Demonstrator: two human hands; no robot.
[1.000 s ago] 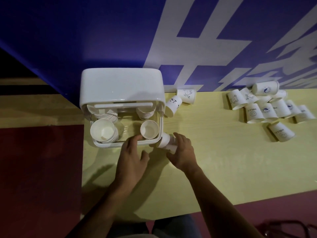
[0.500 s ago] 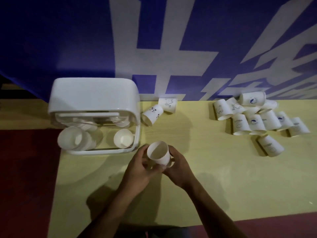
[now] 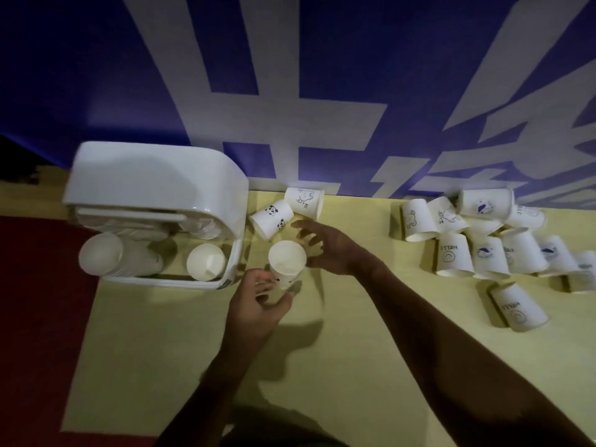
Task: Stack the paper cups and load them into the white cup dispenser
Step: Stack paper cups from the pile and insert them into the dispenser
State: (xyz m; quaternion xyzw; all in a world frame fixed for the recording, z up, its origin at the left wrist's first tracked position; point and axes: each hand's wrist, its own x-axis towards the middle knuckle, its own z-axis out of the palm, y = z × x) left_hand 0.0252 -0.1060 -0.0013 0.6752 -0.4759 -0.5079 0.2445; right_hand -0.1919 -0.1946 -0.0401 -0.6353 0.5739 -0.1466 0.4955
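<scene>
My left hand (image 3: pixel 258 304) grips a white paper cup (image 3: pixel 287 262) upright by its base, just right of the white cup dispenser (image 3: pixel 151 185). My right hand (image 3: pixel 325 246) reaches past that cup with fingers spread and holds nothing. Its fingertips are close to a panda-print cup (image 3: pixel 271 219) lying on its side, with another printed cup (image 3: pixel 304 201) behind it. Inside the dispenser a cup stack (image 3: pixel 103 254) lies at the left and one cup (image 3: pixel 205 262) at the right.
A heap of several printed paper cups (image 3: pixel 490 233) lies at the table's back right, one more cup (image 3: pixel 517 306) nearer the front. The yellow table (image 3: pixel 354 366) meets a blue and white banner wall behind. A red floor (image 3: pixel 38 317) lies to the left.
My right hand has let go of the cup and moved up toward the two cups beside the dispenser. My left hand alone now holds the cup. The view has shifted.
</scene>
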